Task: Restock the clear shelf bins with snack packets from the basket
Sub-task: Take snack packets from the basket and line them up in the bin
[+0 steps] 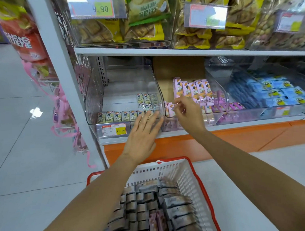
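Observation:
A white basket with a red rim sits on the floor below me, full of several grey-brown snack packets and a couple of pink ones. On the lower shelf, the left clear bin holds a front row of green packets. The middle clear bin holds pink packets. My left hand lies flat with straight fingers against the left bin's front lip, touching the green packets. My right hand hovers at the middle bin's front with fingers curled, thumb and forefinger nearly touching; nothing visible in them.
A right bin holds blue packets. The shelf above carries bins of yellow biscuit bags. A price tag reading 15.80 hangs under the left bin. Pink hanging goods sit on hooks left of the white shelf post. Grey tiled floor surrounds the basket.

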Available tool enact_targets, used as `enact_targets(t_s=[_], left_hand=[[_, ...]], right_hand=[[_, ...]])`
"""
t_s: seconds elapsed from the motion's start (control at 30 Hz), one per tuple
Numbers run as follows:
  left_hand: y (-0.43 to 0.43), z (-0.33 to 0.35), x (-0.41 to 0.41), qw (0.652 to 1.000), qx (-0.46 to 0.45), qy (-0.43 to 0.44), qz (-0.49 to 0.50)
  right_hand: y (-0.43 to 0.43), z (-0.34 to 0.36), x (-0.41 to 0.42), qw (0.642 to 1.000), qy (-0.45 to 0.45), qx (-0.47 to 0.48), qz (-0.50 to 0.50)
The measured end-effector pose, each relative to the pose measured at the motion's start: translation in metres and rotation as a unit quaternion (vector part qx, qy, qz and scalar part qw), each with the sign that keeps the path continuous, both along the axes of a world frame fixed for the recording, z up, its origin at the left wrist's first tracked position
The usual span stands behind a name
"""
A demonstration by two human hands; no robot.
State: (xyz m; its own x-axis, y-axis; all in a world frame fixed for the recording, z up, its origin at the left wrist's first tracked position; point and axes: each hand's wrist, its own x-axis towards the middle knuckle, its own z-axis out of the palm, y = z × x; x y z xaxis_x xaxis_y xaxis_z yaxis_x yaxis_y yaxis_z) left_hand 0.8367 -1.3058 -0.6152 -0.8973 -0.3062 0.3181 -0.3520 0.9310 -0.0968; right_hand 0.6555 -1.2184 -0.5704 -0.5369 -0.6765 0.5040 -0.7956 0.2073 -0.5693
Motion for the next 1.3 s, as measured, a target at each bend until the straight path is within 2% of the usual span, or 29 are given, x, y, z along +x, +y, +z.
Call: enact_targets(t_s=[0.1,0.17,0.3,0.4,0.47,0.57,0.67,0.77,0.9,1.0,1.1,1.3], left_hand=[[0.008,-0.020,0.027,1.000,0.000,0.026,-0.008],[0.012,-0.033,0.043,1.000,0.012,0.020,-0.011],[0.013,-0.064,0.072,0.995,0.073,-0.062,0.025],[0.012,-0.092,0.091,0.978,0.126,-0.152,0.061],[0.009,-0.109,0.100,0.964,0.142,-0.207,0.092],[0.004,-0.130,0.109,0.945,0.158,-0.256,0.127],[-0.002,-0.148,0.116,0.939,0.187,-0.256,0.136],[-0.004,-0.157,0.121,0.945,0.185,-0.238,0.129],[-0.001,-0.167,0.122,0.953,0.176,-0.209,0.129],[-0.001,-0.172,0.122,0.956,0.175,-0.200,0.128],[-0.002,-0.172,0.122,0.955,0.182,-0.199,0.128],[-0.003,-0.173,0.121,0.954,0.182,-0.200,0.130]], right_hand=[[0.020,-0.020,0.030,0.998,-0.054,0.003,0.021],[0.035,-0.044,0.051,0.996,-0.080,0.038,0.018],[0.064,-0.103,0.094,0.982,-0.103,0.158,0.030],[0.083,-0.151,0.127,0.957,-0.152,0.245,0.040],[0.095,-0.181,0.147,0.935,-0.144,0.321,0.044],[0.107,-0.215,0.173,0.886,-0.158,0.432,0.060],[0.116,-0.242,0.190,0.846,-0.152,0.506,0.075],[0.128,-0.264,0.202,0.825,-0.149,0.537,0.092],[0.138,-0.283,0.215,0.772,-0.140,0.609,0.115],[0.138,-0.289,0.227,0.757,-0.147,0.622,0.138],[0.138,-0.294,0.237,0.756,-0.139,0.629,0.118],[0.127,-0.286,0.230,0.802,-0.148,0.575,0.065]])
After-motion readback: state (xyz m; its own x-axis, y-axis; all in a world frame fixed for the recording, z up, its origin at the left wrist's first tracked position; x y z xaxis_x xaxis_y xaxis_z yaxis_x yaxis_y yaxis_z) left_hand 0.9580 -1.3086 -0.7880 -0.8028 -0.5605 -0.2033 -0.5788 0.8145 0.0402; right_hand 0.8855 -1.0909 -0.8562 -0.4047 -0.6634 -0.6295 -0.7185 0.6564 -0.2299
